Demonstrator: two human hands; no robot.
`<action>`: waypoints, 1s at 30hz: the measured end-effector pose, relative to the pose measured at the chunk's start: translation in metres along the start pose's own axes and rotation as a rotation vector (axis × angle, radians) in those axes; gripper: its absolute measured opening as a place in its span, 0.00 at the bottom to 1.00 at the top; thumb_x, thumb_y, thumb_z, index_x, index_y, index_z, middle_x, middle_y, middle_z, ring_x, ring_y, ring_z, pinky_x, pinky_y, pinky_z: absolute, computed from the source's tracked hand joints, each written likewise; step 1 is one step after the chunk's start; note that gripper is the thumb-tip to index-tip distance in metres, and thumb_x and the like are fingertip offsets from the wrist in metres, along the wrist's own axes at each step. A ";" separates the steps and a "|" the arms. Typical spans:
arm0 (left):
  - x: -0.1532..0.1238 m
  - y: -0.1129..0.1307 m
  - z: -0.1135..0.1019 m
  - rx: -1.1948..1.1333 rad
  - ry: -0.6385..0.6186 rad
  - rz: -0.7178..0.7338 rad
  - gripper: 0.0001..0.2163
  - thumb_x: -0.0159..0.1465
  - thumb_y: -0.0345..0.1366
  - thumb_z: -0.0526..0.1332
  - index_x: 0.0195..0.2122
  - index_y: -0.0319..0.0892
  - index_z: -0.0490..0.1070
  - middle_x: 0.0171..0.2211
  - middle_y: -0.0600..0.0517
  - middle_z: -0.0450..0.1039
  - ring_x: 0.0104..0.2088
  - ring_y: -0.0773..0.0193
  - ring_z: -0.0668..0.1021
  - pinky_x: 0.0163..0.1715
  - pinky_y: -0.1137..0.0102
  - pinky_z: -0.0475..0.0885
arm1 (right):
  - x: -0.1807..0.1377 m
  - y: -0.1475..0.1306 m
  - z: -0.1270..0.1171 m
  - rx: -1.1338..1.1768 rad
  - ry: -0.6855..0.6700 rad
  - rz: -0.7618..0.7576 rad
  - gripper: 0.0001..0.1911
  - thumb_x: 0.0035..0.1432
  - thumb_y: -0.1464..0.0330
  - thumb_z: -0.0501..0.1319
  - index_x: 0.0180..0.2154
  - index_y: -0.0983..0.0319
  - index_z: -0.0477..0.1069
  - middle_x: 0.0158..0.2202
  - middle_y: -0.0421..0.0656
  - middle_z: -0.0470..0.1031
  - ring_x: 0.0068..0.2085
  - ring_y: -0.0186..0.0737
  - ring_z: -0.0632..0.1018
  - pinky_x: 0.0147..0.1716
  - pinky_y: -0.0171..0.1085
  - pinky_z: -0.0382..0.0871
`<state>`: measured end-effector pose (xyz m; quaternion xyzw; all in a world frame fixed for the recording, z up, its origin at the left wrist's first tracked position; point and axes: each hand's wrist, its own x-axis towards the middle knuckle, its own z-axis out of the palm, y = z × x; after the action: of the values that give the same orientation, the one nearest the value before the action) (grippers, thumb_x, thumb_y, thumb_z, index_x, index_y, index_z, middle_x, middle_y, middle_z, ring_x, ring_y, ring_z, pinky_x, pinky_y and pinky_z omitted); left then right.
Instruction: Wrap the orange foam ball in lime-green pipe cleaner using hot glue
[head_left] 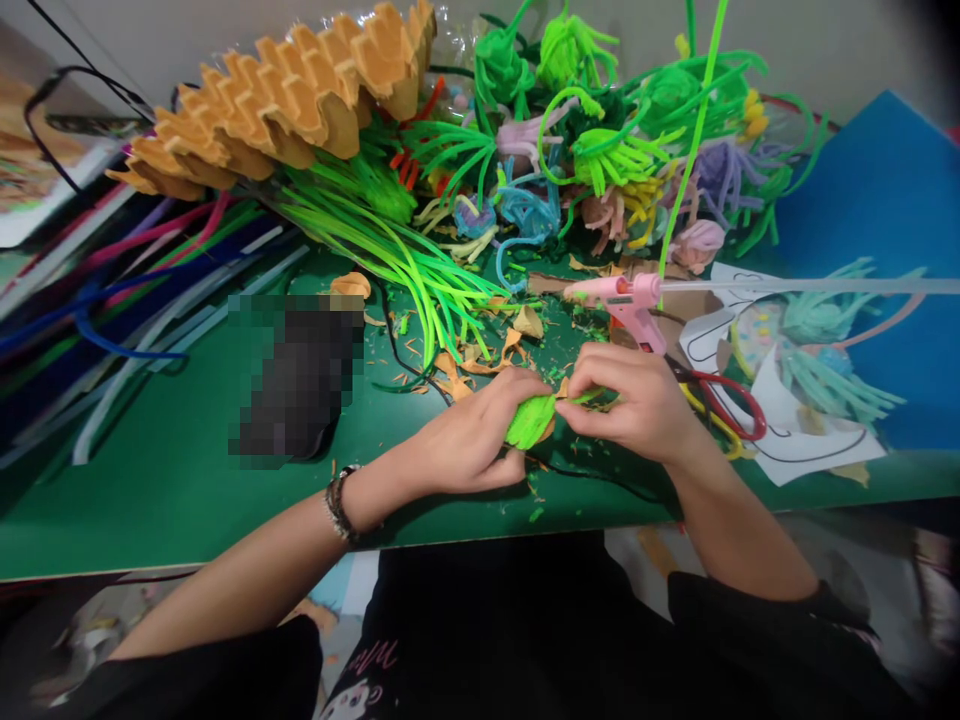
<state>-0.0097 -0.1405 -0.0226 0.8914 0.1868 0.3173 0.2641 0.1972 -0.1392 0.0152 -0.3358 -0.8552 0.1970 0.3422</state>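
Near the table's front edge, my left hand [472, 432] is closed around a bright green pipe-cleaner piece [531, 422]. A bit of orange-brown egg carton seems to show under its lower edge. Close on the right, my right hand [634, 400] pinches a thin green pipe cleaner [589, 398] between thumb and fingers, at the tip of that piece. Whether the strand is joined to the piece, I cannot tell. Just beyond my right hand lies a pink glue gun [622, 295] with a long clear glue stick in its back.
Loose green pipe cleaners [420, 270] spread under an orange egg carton [300, 100]. Finished-looking pipe-cleaner flowers [600, 160] pile up at the back. Red-handled scissors [739, 405] and white paper cut-outs [810, 440] lie right. A blurred black object [300, 385] lies left; carton scraps [472, 365] litter the green table.
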 end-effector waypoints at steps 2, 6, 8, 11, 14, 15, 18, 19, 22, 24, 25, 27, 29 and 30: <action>0.001 0.000 0.000 0.004 0.002 0.021 0.26 0.51 0.26 0.51 0.54 0.40 0.50 0.46 0.41 0.61 0.47 0.54 0.69 0.46 0.54 0.72 | 0.001 -0.001 0.000 -0.002 -0.015 0.005 0.10 0.55 0.71 0.62 0.24 0.61 0.64 0.24 0.36 0.67 0.26 0.30 0.68 0.25 0.31 0.62; 0.002 -0.001 -0.001 -0.095 -0.002 0.010 0.26 0.52 0.26 0.51 0.54 0.40 0.51 0.46 0.42 0.61 0.46 0.55 0.70 0.48 0.55 0.71 | 0.001 -0.002 -0.001 0.047 0.011 0.016 0.09 0.54 0.72 0.62 0.25 0.61 0.64 0.25 0.36 0.67 0.27 0.30 0.69 0.26 0.32 0.62; 0.002 -0.001 -0.002 -0.179 0.010 -0.004 0.26 0.53 0.27 0.52 0.54 0.41 0.50 0.46 0.43 0.61 0.47 0.55 0.69 0.49 0.55 0.70 | 0.001 -0.003 -0.003 0.082 0.041 0.040 0.07 0.53 0.72 0.61 0.25 0.61 0.65 0.24 0.36 0.67 0.27 0.30 0.68 0.26 0.32 0.61; -0.001 -0.001 -0.002 -0.280 0.042 -0.051 0.24 0.56 0.30 0.52 0.55 0.43 0.50 0.48 0.44 0.60 0.50 0.55 0.69 0.50 0.56 0.69 | 0.001 -0.004 -0.006 0.114 0.084 0.075 0.04 0.52 0.73 0.60 0.27 0.61 0.67 0.24 0.36 0.68 0.26 0.30 0.67 0.24 0.32 0.59; -0.004 -0.002 -0.001 -0.339 0.057 -0.074 0.24 0.57 0.30 0.52 0.56 0.44 0.50 0.50 0.44 0.60 0.51 0.55 0.68 0.52 0.57 0.68 | 0.001 -0.004 -0.006 0.140 0.108 0.071 0.05 0.52 0.73 0.62 0.26 0.61 0.67 0.24 0.36 0.68 0.26 0.30 0.67 0.24 0.32 0.59; -0.004 -0.003 0.000 -0.348 0.062 -0.063 0.24 0.57 0.30 0.52 0.56 0.44 0.50 0.50 0.44 0.60 0.51 0.55 0.68 0.52 0.57 0.67 | 0.001 -0.004 -0.006 0.150 0.111 0.066 0.06 0.52 0.74 0.62 0.26 0.61 0.66 0.24 0.36 0.67 0.26 0.30 0.67 0.24 0.32 0.59; -0.004 -0.004 0.001 -0.346 0.077 -0.007 0.25 0.56 0.29 0.53 0.56 0.43 0.51 0.48 0.44 0.60 0.49 0.56 0.68 0.51 0.58 0.67 | 0.002 -0.003 -0.002 0.190 0.115 0.062 0.10 0.51 0.74 0.63 0.23 0.61 0.64 0.22 0.35 0.65 0.25 0.29 0.67 0.24 0.32 0.59; -0.003 -0.005 0.001 -0.342 0.079 0.011 0.25 0.55 0.29 0.53 0.56 0.42 0.51 0.47 0.44 0.60 0.48 0.56 0.68 0.50 0.58 0.68 | 0.002 -0.003 -0.001 0.203 0.116 0.065 0.11 0.51 0.74 0.63 0.22 0.61 0.63 0.22 0.35 0.65 0.25 0.29 0.67 0.24 0.32 0.59; -0.002 -0.006 0.000 -0.319 0.075 0.050 0.27 0.54 0.28 0.54 0.56 0.42 0.51 0.47 0.44 0.60 0.48 0.56 0.68 0.50 0.58 0.68 | 0.001 -0.003 0.001 0.229 0.115 0.079 0.13 0.51 0.73 0.64 0.21 0.61 0.61 0.21 0.35 0.62 0.24 0.29 0.65 0.23 0.32 0.57; -0.002 -0.006 0.000 -0.298 0.069 0.061 0.27 0.53 0.28 0.54 0.56 0.42 0.51 0.47 0.44 0.60 0.49 0.56 0.68 0.51 0.57 0.68 | 0.001 -0.003 0.002 0.233 0.107 0.093 0.14 0.51 0.73 0.64 0.21 0.61 0.60 0.21 0.35 0.62 0.24 0.29 0.64 0.23 0.32 0.56; -0.002 -0.006 -0.001 -0.290 0.065 0.062 0.27 0.53 0.28 0.54 0.55 0.42 0.51 0.47 0.44 0.60 0.49 0.55 0.67 0.51 0.57 0.68 | 0.001 -0.003 0.002 0.233 0.101 0.100 0.14 0.51 0.73 0.64 0.20 0.61 0.60 0.21 0.35 0.61 0.24 0.28 0.64 0.23 0.32 0.56; -0.001 -0.005 -0.001 -0.283 0.054 0.063 0.27 0.53 0.28 0.54 0.55 0.42 0.51 0.47 0.44 0.60 0.49 0.55 0.67 0.51 0.56 0.67 | 0.000 -0.004 0.001 0.226 0.087 0.106 0.15 0.51 0.73 0.64 0.20 0.61 0.59 0.21 0.34 0.61 0.24 0.28 0.64 0.23 0.32 0.55; -0.001 -0.004 -0.001 -0.282 0.042 0.062 0.27 0.53 0.28 0.54 0.55 0.42 0.51 0.46 0.44 0.60 0.48 0.56 0.67 0.51 0.56 0.68 | 0.001 -0.004 0.001 0.219 0.075 0.107 0.15 0.51 0.73 0.64 0.20 0.62 0.59 0.21 0.34 0.60 0.24 0.28 0.63 0.23 0.31 0.54; -0.001 -0.003 -0.001 -0.282 0.038 0.062 0.27 0.53 0.28 0.53 0.55 0.42 0.51 0.46 0.44 0.60 0.48 0.56 0.68 0.50 0.56 0.68 | 0.001 -0.004 0.001 0.219 0.070 0.106 0.15 0.51 0.74 0.63 0.20 0.62 0.58 0.21 0.34 0.59 0.24 0.27 0.63 0.23 0.31 0.54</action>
<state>-0.0115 -0.1381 -0.0246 0.8447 0.1174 0.3651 0.3733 0.1940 -0.1415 0.0170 -0.3479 -0.7972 0.2951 0.3954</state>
